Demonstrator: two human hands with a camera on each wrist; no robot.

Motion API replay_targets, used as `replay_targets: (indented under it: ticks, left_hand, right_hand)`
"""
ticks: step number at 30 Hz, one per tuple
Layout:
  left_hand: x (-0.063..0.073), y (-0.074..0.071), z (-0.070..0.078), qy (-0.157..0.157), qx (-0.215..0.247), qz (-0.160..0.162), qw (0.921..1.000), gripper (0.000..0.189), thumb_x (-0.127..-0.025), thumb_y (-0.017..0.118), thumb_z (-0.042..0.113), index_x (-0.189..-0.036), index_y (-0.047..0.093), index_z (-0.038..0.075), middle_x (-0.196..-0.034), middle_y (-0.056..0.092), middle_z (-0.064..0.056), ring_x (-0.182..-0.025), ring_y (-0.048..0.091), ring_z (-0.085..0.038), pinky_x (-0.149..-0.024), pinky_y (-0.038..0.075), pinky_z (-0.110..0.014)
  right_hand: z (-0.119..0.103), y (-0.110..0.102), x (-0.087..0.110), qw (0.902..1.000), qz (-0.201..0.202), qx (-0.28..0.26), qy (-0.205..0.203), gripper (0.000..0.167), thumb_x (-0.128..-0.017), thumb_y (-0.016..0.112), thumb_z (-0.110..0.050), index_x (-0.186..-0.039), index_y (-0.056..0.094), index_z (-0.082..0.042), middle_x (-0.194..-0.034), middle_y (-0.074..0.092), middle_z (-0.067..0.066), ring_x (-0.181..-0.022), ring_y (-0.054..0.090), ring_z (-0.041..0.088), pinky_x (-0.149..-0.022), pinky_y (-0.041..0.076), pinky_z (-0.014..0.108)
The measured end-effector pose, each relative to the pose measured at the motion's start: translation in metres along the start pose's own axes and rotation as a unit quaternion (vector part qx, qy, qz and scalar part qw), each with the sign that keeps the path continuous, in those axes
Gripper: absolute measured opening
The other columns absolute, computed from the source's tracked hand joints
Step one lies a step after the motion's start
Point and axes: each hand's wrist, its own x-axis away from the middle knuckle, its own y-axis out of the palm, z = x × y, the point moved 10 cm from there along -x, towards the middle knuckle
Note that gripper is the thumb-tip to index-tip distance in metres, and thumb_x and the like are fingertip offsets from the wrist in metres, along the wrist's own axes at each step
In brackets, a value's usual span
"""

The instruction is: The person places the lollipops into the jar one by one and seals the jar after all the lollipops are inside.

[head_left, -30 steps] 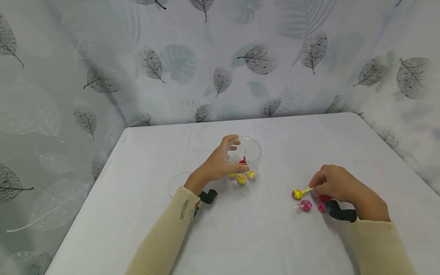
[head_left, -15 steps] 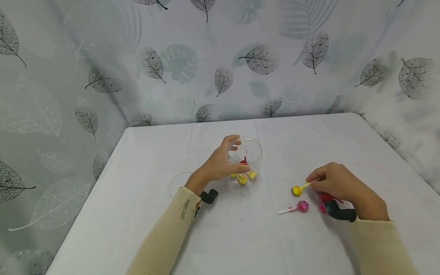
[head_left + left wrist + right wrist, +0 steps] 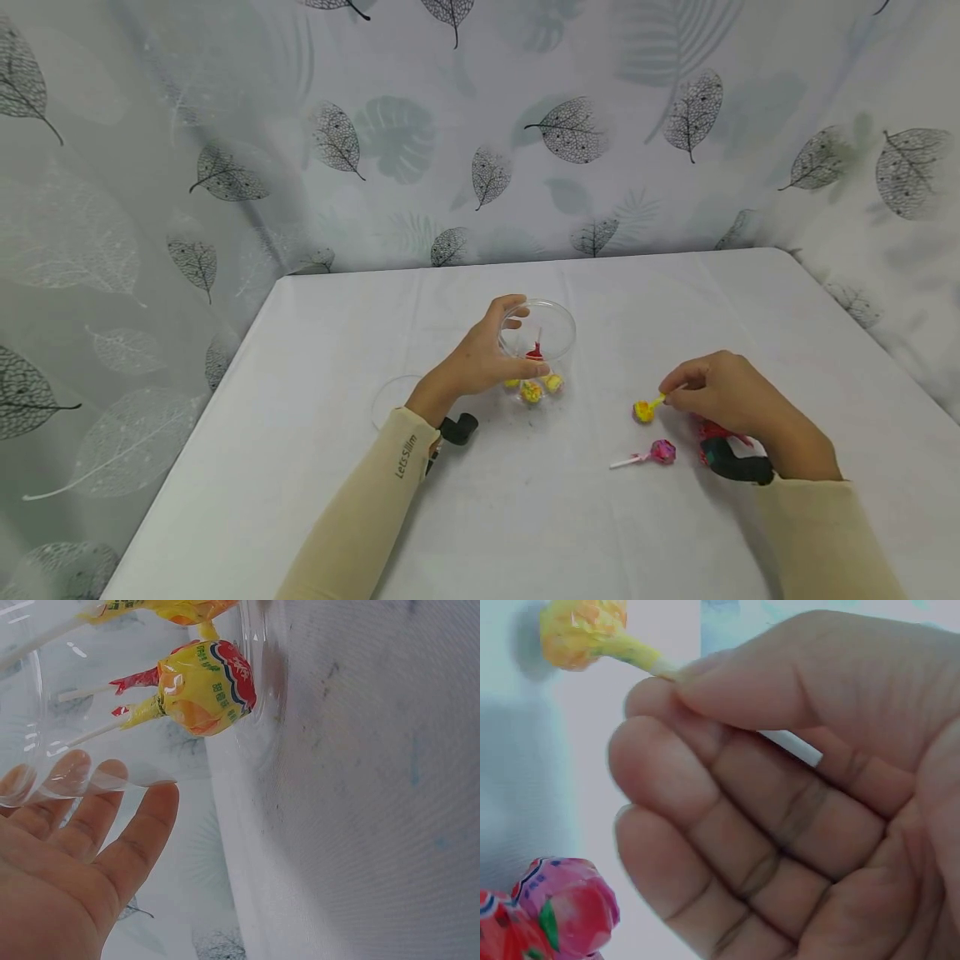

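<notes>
My left hand (image 3: 476,358) grips a clear round tub (image 3: 567,354) from its left side, fingers behind and thumb in front. Inside the tub are several yellow lollipops (image 3: 202,690) and one with a red wrapper (image 3: 535,353), sticks pointing up. Over to the right, my right hand (image 3: 723,396) pinches the stick of a yellow lollipop (image 3: 581,634) between thumb and forefinger. That lollipop's head hangs left of the fingertips, low over the table. A pink lollipop (image 3: 662,452) lies just in front of it, stick toward the left.
Red and pink lollipops (image 3: 570,907) lie partly hidden under my right hand. A thin clear ring-like disc (image 3: 375,400), perhaps a lid, lies by my left wrist. The white-covered table (image 3: 525,517) meets a leaf-patterned cloth (image 3: 405,133) at its back edge.
My right hand has shifted slightly left and up, drawing the yellow lollipop away from the others. The pink lollipop has swung round, its stick now fully visible. The left hand keeps its hold.
</notes>
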Motion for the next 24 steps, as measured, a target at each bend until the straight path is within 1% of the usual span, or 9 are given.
replay_targets:
  ticks: [4, 10, 13, 18, 21, 24]
  left_hand:
    - [0.001, 0.0, 0.0, -0.001, 0.001, 0.0, 1.0, 0.102, -0.082, 0.089, 0.038, -0.16, 0.024, 0.028, -0.156, 0.042, 0.01, -0.146, 0.04, -0.016, -0.11, 0.044, -0.055]
    - [0.0, 0.0, 0.0, 0.003, -0.001, -0.001, 1.0, 0.105, -0.082, 0.089, 0.039, -0.162, 0.023, 0.021, -0.157, 0.042, 0.009, -0.147, 0.04, -0.018, -0.11, 0.044, -0.056]
    - [0.0, 0.0, 0.0, 0.004, -0.003, 0.001, 1.0, 0.105, -0.082, 0.089, 0.038, -0.162, 0.023, 0.021, -0.156, 0.043, 0.008, -0.146, 0.041, -0.018, -0.11, 0.043, -0.056]
    - [0.001, -0.001, 0.001, 0.001, -0.006, 0.003, 1.0, 0.103, -0.082, 0.09, 0.038, -0.161, 0.025, 0.026, -0.156, 0.043, 0.009, -0.146, 0.041, -0.017, -0.11, 0.044, -0.056]
    - [0.001, -0.001, 0.001, -0.002, -0.008, 0.003, 1.0, 0.103, -0.082, 0.09, 0.039, -0.16, 0.025, 0.027, -0.157, 0.043, 0.009, -0.146, 0.041, -0.017, -0.111, 0.043, -0.056]
    - [0.0, 0.0, 0.001, -0.004, -0.008, 0.004, 0.9999, 0.103, -0.082, 0.09, 0.04, -0.161, 0.025, 0.027, -0.157, 0.043, 0.009, -0.146, 0.041, -0.017, -0.111, 0.043, -0.055]
  right_hand:
    - [-0.005, -0.008, 0.0, 0.9993, 0.033, -0.008, -0.012, 0.01, -0.092, 0.074, -0.013, -0.098, 0.082, -0.012, -0.09, 0.077, -0.001, -0.081, 0.063, 0.015, -0.064, 0.05, 0.027]
    - [-0.006, -0.015, 0.0, 0.9978, 0.052, -0.04, 0.009, 0.013, -0.095, 0.073, -0.016, -0.103, 0.081, -0.011, -0.099, 0.078, 0.006, -0.091, 0.069, 0.022, -0.068, 0.055, 0.028]
    - [-0.007, -0.018, -0.001, 0.9966, 0.059, -0.056, 0.013, 0.015, -0.097, 0.073, -0.017, -0.107, 0.081, -0.01, -0.104, 0.078, 0.01, -0.095, 0.071, 0.026, -0.069, 0.056, 0.028]
    - [-0.012, -0.024, -0.001, 0.9949, 0.076, -0.066, 0.004, 0.016, -0.097, 0.072, -0.016, -0.109, 0.08, -0.009, -0.108, 0.078, 0.012, -0.1, 0.071, 0.03, -0.07, 0.056, 0.028]
    - [-0.017, -0.028, -0.001, 0.9939, 0.089, -0.065, -0.007, 0.015, -0.097, 0.073, -0.015, -0.108, 0.081, -0.009, -0.107, 0.078, 0.012, -0.099, 0.071, 0.029, -0.07, 0.056, 0.027]
    - [-0.021, -0.032, -0.002, 0.993, 0.098, -0.065, -0.014, 0.014, -0.097, 0.073, -0.015, -0.107, 0.081, -0.009, -0.105, 0.079, 0.011, -0.097, 0.071, 0.024, -0.07, 0.056, 0.027]
